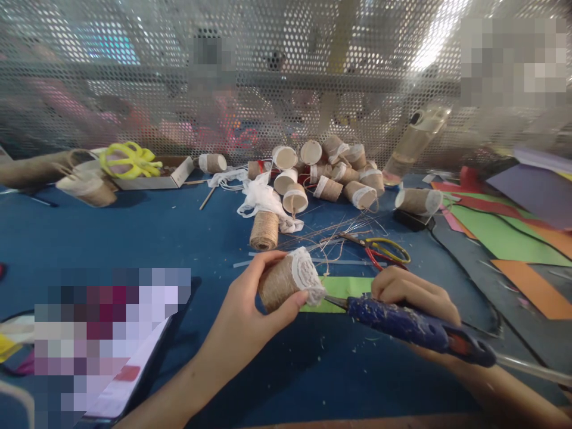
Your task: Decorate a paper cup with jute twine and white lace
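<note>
My left hand (250,304) is closed around a twine-wrapped cup (277,283), tilted on its side. White lace trim (306,271) runs round the cup's right end, and my thumb presses near its loose lower part. In my right hand (415,292) is a blue glue gun (397,322), stained with dried glue. Its metal nozzle points left and meets or nearly meets the lace edge; I cannot tell which. A clear glue stick (531,368) sticks out of the gun's back. Under the nozzle lies a light green paper strip (344,286).
Behind my hands stand a twine roll (264,230), a bundle of white lace (261,199) and several twine-wrapped cups (328,189). Scissors (384,247) lie beyond my right hand. Coloured paper (504,229) and a black cable (469,274) are right, a tablet-like screen (147,357) left. Perforated metal (286,77) closes the back.
</note>
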### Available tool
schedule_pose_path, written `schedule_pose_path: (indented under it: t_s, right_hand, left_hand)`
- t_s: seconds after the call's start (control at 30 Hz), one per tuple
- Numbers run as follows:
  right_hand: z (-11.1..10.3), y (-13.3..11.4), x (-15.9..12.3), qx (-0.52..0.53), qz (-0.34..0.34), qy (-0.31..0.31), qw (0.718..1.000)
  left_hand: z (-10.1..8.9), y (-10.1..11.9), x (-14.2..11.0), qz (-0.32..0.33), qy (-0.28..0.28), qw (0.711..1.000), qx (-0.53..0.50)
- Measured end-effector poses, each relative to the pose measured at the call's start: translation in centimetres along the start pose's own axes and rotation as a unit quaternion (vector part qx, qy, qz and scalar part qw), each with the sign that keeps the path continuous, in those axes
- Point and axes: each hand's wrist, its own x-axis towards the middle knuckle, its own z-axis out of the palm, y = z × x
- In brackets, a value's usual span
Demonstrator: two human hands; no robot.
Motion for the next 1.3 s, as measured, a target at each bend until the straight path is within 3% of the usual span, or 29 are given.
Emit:
schedule_pose_path:
  t_s: [0.27,0.7,0.93,1.3]
  right_hand:
    - [0.5,0.5,-0.5,-0.004,0.021,-0.011,1.000]
    - [0.7,0.7,-0.9,-0.003,0.035,-0.020,0.999]
    - [0.8,0.1,-0.2,-0.014,0.005,0.007,1.000]
    - [0.4,-0.6,0.3,-0.016,0.031,0.037,0.999]
  left_hand:
    - [0.1,0.4,-0.3,0.010,-0.029,1.000,0.004]
    - [0.1,0.1,-0.2,0.038,-0.030,0.999,0.022]
    - [0.1,0.4,-0.1,0.034,-0.036,0.999,0.019]
    - [0.2,0.4,-0.3,0.036,-0.033,0.999,0.009]
